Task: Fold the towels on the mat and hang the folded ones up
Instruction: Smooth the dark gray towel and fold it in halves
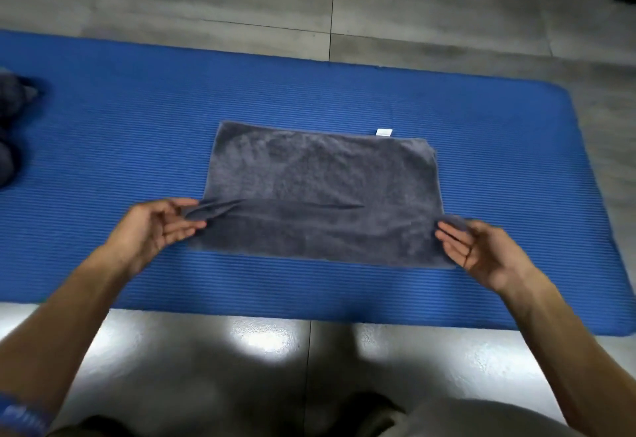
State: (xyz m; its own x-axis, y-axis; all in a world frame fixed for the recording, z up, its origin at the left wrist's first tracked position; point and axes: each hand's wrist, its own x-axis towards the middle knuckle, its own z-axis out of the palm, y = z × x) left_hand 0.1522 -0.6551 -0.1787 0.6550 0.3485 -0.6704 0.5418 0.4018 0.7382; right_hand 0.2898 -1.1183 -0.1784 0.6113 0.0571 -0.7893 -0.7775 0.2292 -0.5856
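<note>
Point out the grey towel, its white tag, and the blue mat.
grey towel (320, 175), head view, middle of the flat upper layer.
white tag (383, 132), head view, centre of the tag on the far edge.
blue mat (137, 120), head view, bare ribbed surface left of the towel.

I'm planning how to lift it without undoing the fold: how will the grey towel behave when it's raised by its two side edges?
The towel is probably floppy: its edge already bunches at the left hand, so the middle should sag. It looks thin and light. Its plush nap likely clings to the ribbed mat rather than sliding.
</note>
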